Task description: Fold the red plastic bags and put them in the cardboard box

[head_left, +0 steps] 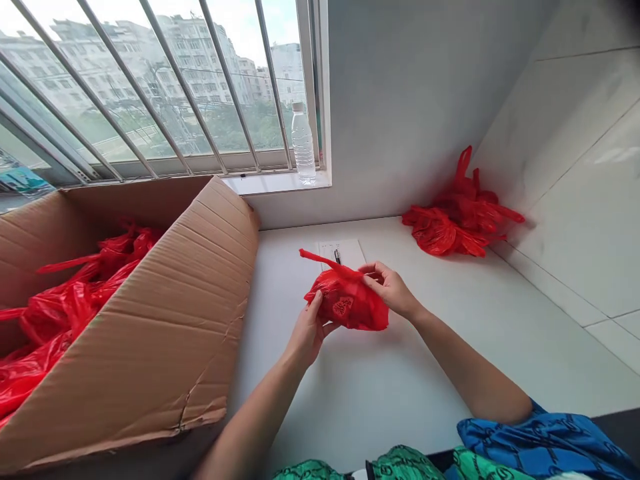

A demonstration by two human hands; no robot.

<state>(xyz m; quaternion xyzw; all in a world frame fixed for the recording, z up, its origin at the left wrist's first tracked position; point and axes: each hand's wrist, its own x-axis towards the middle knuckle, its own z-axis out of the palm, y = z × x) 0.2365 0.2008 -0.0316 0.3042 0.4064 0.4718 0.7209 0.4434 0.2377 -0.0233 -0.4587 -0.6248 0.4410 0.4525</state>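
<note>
Past the patterned clothing, the left hand and right hand each close their grip on the bunched red bag, just above the tabletop. Judged best practice: the left steadies the bundle and the right holds the loose handle taut.

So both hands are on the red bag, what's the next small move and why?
Probably tuck in the loose handle: the red bag is bunched compact between left hand and right hand, and only that strip sticks out, up and to the left.
</note>
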